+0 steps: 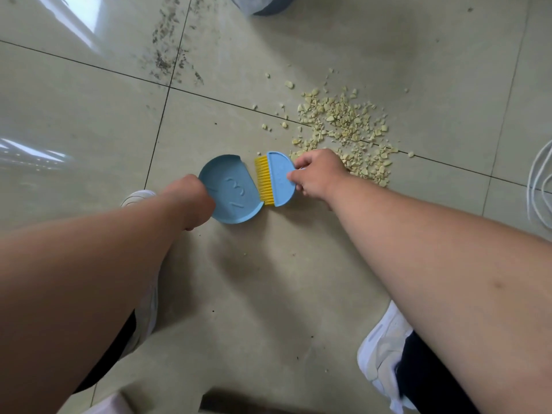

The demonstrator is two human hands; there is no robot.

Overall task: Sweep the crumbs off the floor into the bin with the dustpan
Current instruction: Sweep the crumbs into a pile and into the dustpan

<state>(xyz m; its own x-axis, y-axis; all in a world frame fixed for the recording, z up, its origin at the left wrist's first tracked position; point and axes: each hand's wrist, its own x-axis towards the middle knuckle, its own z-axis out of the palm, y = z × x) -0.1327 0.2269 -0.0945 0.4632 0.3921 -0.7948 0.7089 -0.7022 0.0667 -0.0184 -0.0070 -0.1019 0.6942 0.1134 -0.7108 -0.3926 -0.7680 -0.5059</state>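
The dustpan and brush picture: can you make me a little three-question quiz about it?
1. True or false: the dustpan already has crumbs in it.
2. Which of the hands holds the brush? A) left hand B) right hand
3. Fill in: the brush bristles are ____ coloured.

Key: 1. False, the pan looks empty and the crumbs lie on the floor beyond the right hand. 2. B. 3. Yellow.
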